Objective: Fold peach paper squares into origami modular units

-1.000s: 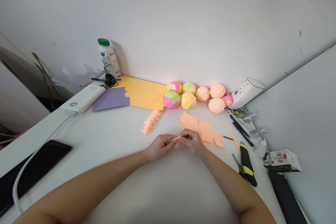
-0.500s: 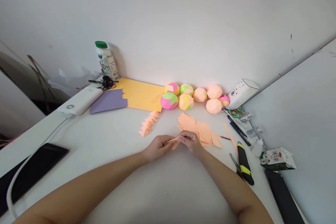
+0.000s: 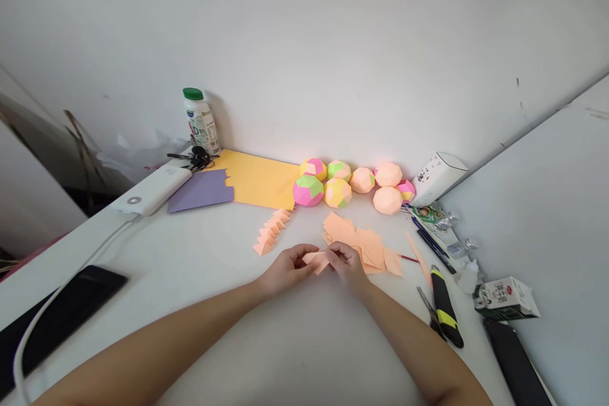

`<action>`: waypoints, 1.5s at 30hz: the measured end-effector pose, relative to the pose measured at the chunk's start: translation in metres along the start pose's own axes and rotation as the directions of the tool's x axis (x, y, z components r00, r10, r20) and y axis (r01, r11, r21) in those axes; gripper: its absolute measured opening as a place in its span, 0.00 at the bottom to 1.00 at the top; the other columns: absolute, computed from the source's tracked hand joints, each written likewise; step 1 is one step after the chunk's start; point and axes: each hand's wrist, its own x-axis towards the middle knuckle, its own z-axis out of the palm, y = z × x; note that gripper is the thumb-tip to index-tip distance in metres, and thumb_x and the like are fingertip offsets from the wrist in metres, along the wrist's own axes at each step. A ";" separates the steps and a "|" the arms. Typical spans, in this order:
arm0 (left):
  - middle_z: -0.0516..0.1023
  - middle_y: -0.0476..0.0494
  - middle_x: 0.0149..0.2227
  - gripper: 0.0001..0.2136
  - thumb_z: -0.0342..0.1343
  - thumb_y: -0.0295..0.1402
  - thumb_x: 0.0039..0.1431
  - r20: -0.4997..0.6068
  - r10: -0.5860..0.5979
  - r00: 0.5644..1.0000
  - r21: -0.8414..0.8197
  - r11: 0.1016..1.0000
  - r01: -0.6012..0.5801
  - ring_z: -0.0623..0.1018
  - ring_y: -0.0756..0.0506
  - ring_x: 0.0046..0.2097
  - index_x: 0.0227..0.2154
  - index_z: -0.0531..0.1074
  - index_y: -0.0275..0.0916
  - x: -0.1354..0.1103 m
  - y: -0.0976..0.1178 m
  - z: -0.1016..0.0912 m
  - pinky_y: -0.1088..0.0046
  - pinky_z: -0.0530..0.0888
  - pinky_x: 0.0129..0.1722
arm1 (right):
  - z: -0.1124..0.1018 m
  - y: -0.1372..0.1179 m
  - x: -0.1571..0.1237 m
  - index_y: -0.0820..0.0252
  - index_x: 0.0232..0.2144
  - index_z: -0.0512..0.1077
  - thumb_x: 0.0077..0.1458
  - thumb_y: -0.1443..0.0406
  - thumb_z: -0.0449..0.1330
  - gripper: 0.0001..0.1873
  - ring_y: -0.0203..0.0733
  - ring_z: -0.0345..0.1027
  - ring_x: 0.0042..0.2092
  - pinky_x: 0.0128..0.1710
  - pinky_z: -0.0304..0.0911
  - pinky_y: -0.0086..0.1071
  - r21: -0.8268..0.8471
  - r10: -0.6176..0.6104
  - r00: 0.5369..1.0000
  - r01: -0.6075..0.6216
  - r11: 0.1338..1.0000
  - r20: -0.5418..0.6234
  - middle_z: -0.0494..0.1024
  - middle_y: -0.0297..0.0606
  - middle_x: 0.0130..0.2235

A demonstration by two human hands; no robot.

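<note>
My left hand [image 3: 285, 268] and my right hand [image 3: 349, 264] meet over the white table [image 3: 200, 279], both pinched on a small peach paper piece [image 3: 316, 259] held between them. Just beyond my right hand lies a loose pile of peach paper squares [image 3: 366, 241]. A row of folded peach paper units [image 3: 271, 226] lies beyond my left hand. Several paper balls, coloured ones [image 3: 308, 189] and peach ones [image 3: 387, 199], stand against the wall.
Yellow paper [image 3: 259, 179] and purple paper [image 3: 202, 189] lie at the back left, by a white power bank [image 3: 151, 189], keys [image 3: 196, 157] and a bottle [image 3: 201, 121]. A black phone [image 3: 52, 320] lies left. Right: utility knife [image 3: 445, 306], scissors [image 3: 428, 309], pens, milk carton [image 3: 505, 299], white box [image 3: 438, 177].
My hands have drawn closer together around the peach paper, which now shows as a folded piece rather than a thin strip. The camera view shifted slightly.
</note>
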 end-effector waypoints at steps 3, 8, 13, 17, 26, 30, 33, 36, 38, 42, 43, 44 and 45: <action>0.66 0.53 0.21 0.18 0.54 0.41 0.52 -0.055 -0.018 0.998 -0.053 0.999 0.015 0.63 0.53 0.21 0.44 0.67 0.38 0.002 -0.001 -0.002 0.79 0.59 0.19 | 0.001 0.003 -0.001 0.60 0.27 0.67 0.54 0.58 0.56 0.11 0.32 0.58 0.22 0.22 0.57 0.27 0.000 -0.004 1.000 0.004 1.000 -0.013 0.64 0.31 0.23; 0.69 0.50 0.24 0.15 0.54 0.42 0.53 0.011 0.027 1.000 -0.103 0.994 -0.026 0.62 0.54 0.21 0.39 0.71 0.37 0.003 0.005 -0.003 0.79 0.58 0.20 | 0.006 0.007 -0.004 0.59 0.37 0.71 0.53 0.58 0.57 0.12 0.35 0.65 0.26 0.27 0.65 0.30 -0.087 -0.069 0.997 0.070 0.994 0.017 0.73 0.36 0.29; 0.63 0.54 0.19 0.17 0.54 0.44 0.53 0.005 0.036 0.999 -0.090 0.995 -0.035 0.57 0.56 0.19 0.38 0.71 0.36 0.004 0.003 -0.003 0.79 0.53 0.18 | 0.006 0.013 -0.004 0.58 0.39 0.74 0.53 0.59 0.57 0.13 0.36 0.68 0.26 0.28 0.67 0.31 -0.101 -0.076 0.997 0.079 0.992 0.034 0.76 0.38 0.31; 0.59 0.57 0.18 0.19 0.55 0.47 0.50 -0.065 0.049 0.997 -0.109 0.992 -0.056 0.57 0.56 0.18 0.37 0.70 0.36 0.006 -0.002 -0.004 0.79 0.54 0.18 | 0.004 0.013 -0.004 0.58 0.38 0.74 0.53 0.60 0.58 0.12 0.36 0.69 0.25 0.27 0.68 0.31 -0.089 -0.078 0.997 0.080 0.993 0.029 0.77 0.39 0.32; 0.58 0.57 0.14 0.17 0.53 0.46 0.52 -0.069 0.058 0.996 -0.123 0.990 -0.066 0.57 0.55 0.18 0.32 0.69 0.35 0.009 -0.009 -0.006 0.79 0.54 0.18 | 0.003 0.010 -0.003 0.59 0.35 0.75 0.51 0.59 0.59 0.12 0.34 0.68 0.22 0.22 0.66 0.29 -0.042 -0.029 0.999 0.031 0.999 0.045 0.74 0.34 0.26; 0.59 0.57 0.14 0.16 0.54 0.46 0.52 -0.075 0.068 0.995 -0.137 0.988 -0.078 0.57 0.55 0.17 0.31 0.69 0.35 0.010 -0.012 -0.006 0.79 0.54 0.18 | 0.002 0.011 -0.002 0.60 0.35 0.75 0.51 0.59 0.59 0.12 0.34 0.67 0.21 0.21 0.66 0.29 -0.007 -0.004 0.997 0.004 1.000 0.075 0.74 0.34 0.25; 0.59 0.57 0.14 0.16 0.54 0.46 0.52 -0.082 0.067 0.994 -0.134 0.988 -0.078 0.58 0.55 0.17 0.31 0.68 0.35 0.010 -0.012 -0.006 0.79 0.54 0.18 | 0.002 0.010 -0.002 0.60 0.35 0.75 0.51 0.59 0.59 0.13 0.34 0.67 0.21 0.21 0.66 0.28 0.009 0.002 0.996 -0.003 1.000 0.091 0.73 0.33 0.24; 0.59 0.57 0.14 0.15 0.54 0.45 0.52 -0.084 0.066 0.994 -0.129 0.989 -0.077 0.58 0.55 0.17 0.29 0.67 0.35 0.010 -0.010 -0.006 0.79 0.54 0.18 | 0.002 0.010 -0.001 0.60 0.35 0.75 0.51 0.59 0.59 0.13 0.33 0.66 0.21 0.21 0.66 0.28 0.021 0.004 0.995 -0.006 1.000 0.100 0.73 0.33 0.24; 0.59 0.58 0.13 0.15 0.54 0.45 0.52 -0.091 0.059 0.994 -0.129 0.989 -0.071 0.58 0.55 0.17 0.28 0.66 0.35 0.009 -0.009 -0.005 0.80 0.54 0.18 | 0.001 0.010 -0.001 0.61 0.35 0.75 0.51 0.58 0.59 0.13 0.33 0.66 0.21 0.21 0.66 0.28 0.028 0.013 0.994 -0.017 0.999 0.109 0.73 0.33 0.24; 0.61 0.57 0.14 0.14 0.54 0.44 0.52 -0.115 0.042 0.993 -0.141 0.988 -0.058 0.58 0.56 0.17 0.27 0.65 0.36 0.008 -0.006 -0.005 0.80 0.55 0.18 | 0.000 0.009 0.001 0.61 0.34 0.75 0.51 0.58 0.59 0.13 0.33 0.66 0.21 0.22 0.65 0.29 0.043 0.051 0.991 -0.057 0.997 0.127 0.73 0.33 0.24; 0.61 0.57 0.14 0.14 0.54 0.44 0.52 -0.122 0.035 0.992 -0.146 0.988 -0.053 0.59 0.56 0.17 0.27 0.65 0.36 0.008 -0.006 -0.005 0.80 0.55 0.18 | -0.001 0.009 0.001 0.61 0.34 0.75 0.51 0.58 0.59 0.13 0.33 0.66 0.21 0.22 0.65 0.29 0.043 0.062 0.990 -0.069 0.997 0.129 0.73 0.33 0.24; 0.61 0.57 0.14 0.14 0.54 0.44 0.52 -0.131 0.028 0.991 -0.151 0.987 -0.048 0.59 0.56 0.17 0.26 0.64 0.36 0.007 -0.006 -0.005 0.80 0.56 0.18 | -0.001 0.008 0.001 0.62 0.33 0.75 0.51 0.58 0.59 0.13 0.33 0.66 0.21 0.22 0.65 0.28 0.041 0.074 0.989 -0.080 0.996 0.130 0.73 0.33 0.24; 0.61 0.57 0.14 0.14 0.54 0.44 0.52 -0.139 0.023 0.990 -0.157 0.987 -0.045 0.59 0.56 0.17 0.26 0.64 0.36 0.007 -0.006 -0.005 0.80 0.56 0.18 | -0.001 0.007 0.001 0.62 0.33 0.75 0.51 0.58 0.59 0.13 0.33 0.66 0.21 0.22 0.64 0.28 0.042 0.084 0.988 -0.090 0.995 0.130 0.72 0.33 0.23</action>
